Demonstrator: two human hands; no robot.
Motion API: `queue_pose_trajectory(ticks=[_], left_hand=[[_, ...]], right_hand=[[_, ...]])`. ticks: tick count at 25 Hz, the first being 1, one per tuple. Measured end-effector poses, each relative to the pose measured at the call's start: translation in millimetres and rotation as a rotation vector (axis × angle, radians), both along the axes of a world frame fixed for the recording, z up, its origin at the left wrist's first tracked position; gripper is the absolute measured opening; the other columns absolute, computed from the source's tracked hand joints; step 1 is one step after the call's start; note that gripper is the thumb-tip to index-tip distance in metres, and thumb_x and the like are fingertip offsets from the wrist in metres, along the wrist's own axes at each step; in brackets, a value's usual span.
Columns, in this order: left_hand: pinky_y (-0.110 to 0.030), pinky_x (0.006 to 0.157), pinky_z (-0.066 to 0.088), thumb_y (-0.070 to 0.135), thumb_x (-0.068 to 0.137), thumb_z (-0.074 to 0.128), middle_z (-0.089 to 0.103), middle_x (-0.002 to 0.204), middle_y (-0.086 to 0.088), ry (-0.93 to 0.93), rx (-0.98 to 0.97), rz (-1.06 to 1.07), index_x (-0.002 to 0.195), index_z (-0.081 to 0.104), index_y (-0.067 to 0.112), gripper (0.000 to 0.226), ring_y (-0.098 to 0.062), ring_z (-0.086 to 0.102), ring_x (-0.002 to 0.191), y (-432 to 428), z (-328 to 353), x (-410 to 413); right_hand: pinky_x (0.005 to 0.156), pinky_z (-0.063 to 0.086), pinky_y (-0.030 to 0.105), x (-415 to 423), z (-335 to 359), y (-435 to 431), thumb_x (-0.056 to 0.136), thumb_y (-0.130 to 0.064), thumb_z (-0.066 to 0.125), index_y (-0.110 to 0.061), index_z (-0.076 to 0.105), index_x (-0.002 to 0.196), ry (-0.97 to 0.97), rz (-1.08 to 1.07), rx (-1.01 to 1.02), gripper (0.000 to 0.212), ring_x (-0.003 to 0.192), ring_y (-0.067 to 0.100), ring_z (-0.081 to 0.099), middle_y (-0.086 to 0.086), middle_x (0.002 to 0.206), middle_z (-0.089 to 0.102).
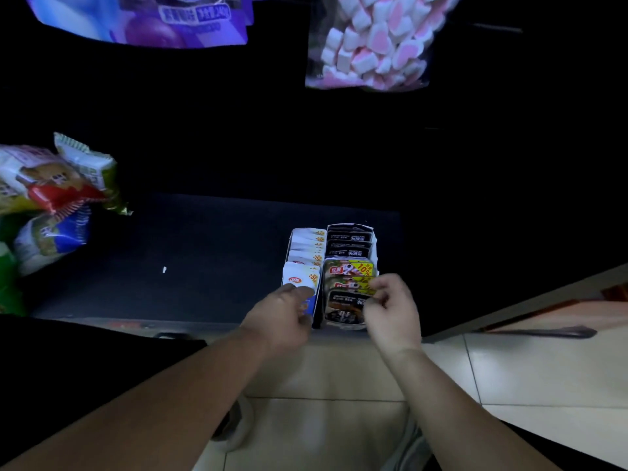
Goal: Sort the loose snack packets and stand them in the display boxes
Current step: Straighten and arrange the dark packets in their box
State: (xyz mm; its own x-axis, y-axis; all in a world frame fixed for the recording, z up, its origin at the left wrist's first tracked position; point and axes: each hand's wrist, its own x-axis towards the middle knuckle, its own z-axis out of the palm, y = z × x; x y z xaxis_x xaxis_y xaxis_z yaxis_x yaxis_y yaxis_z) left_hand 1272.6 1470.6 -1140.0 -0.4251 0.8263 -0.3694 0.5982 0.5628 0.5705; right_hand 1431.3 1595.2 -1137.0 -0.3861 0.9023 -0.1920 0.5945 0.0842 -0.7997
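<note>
The fingers (pixel 293 294) of the left hand (pixel 282 316) curl round the front white packet (pixel 301 278), thumb on its face; the fingers (pixel 385 285) of the right hand (pixel 394 311) are bent together and pinch the right edge of the front dark packet (pixel 343 309); both packets stand at the near end of two display boxes, the white box (pixel 290 248) on the left and the dark box (pixel 374 241) touching it on the right, each filled with upright packets; yellow-labelled packets (pixel 351 269) stand just behind the dark one. The boxes sit at the front edge of a dark shelf (pixel 204 253), with bare shelf to their left and behind. A pile of snack bags (pixel 51 195) lies well apart at the left; a purple bag (pixel 153 22) and a marshmallow bag (pixel 370 42) hang above; tiled floor (pixel 339 368) lies below the forearms.
</note>
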Motion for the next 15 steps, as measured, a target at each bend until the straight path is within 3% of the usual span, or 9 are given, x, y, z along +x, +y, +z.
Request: queue_pose_trajectory(ticks=[2,5,7,9,10,12,15], left_hand=[[-0.023,0.092,0.048,0.021,0.093,0.057,0.058,0.133,0.006,-0.140,-0.001,0.092,0.138,0.057,0.030,0.045,-0.015,0.061,0.110,4,9,6],[-0.033,0.097,0.054,0.015,0.086,0.062,0.065,0.128,0.002,-0.368,0.035,0.285,0.117,0.063,0.035,0.037,-0.017,0.064,0.110,4,6,23],[-0.033,0.096,0.055,0.013,0.084,0.063,0.062,0.130,0.008,-0.462,0.052,0.292,0.127,0.060,0.034,0.048,-0.015,0.065,0.110,7,-4,36],[-0.031,0.083,0.057,0.004,0.084,0.061,0.061,0.129,0.009,-0.528,0.115,0.304,0.139,0.053,0.029,0.061,-0.015,0.069,0.090,14,-15,45],[-0.029,0.078,0.056,-0.002,0.084,0.060,0.062,0.126,0.005,-0.540,0.146,0.330,0.139,0.053,0.025,0.062,-0.017,0.068,0.081,18,-19,47],[-0.032,0.077,0.054,-0.005,0.080,0.065,0.067,0.113,-0.006,-0.555,0.171,0.427,0.127,0.058,0.019,0.053,-0.022,0.067,0.080,22,-23,47],[-0.036,0.079,0.057,0.008,0.073,0.077,0.071,0.091,-0.008,-0.470,0.211,0.457,0.098,0.061,0.023,0.034,-0.025,0.068,0.082,25,-21,47]], right_hand=[[0.083,0.049,0.032,13,-6,12,0.074,0.009,0.053,-0.035,0.063,0.082,0.003,-0.050,-0.093,0.046,0.092,0.020,0.060,0.004,0.100,0.059],[0.083,0.051,0.033,30,-13,15,0.070,0.001,0.052,-0.034,0.067,0.082,0.021,-0.110,-0.166,0.040,0.097,0.019,0.062,0.001,0.100,0.064],[0.078,0.052,0.027,36,-12,19,0.075,0.004,0.054,-0.030,0.068,0.084,0.065,-0.107,-0.233,0.037,0.091,0.015,0.065,-0.002,0.092,0.068],[0.070,0.051,0.017,38,-12,23,0.081,0.012,0.060,-0.022,0.068,0.088,0.108,-0.079,-0.281,0.035,0.085,0.013,0.067,0.000,0.087,0.070],[0.071,0.050,0.017,39,-14,23,0.081,0.011,0.065,-0.020,0.067,0.090,0.110,-0.059,-0.283,0.032,0.085,0.013,0.067,0.001,0.088,0.070],[0.073,0.050,0.020,39,-21,21,0.079,0.007,0.076,-0.017,0.066,0.089,0.105,-0.030,-0.298,0.028,0.080,0.013,0.066,0.001,0.086,0.068],[0.066,0.048,0.022,44,-26,21,0.074,0.009,0.080,-0.014,0.061,0.077,0.121,-0.066,-0.358,0.029,0.068,0.011,0.059,-0.003,0.072,0.064]])
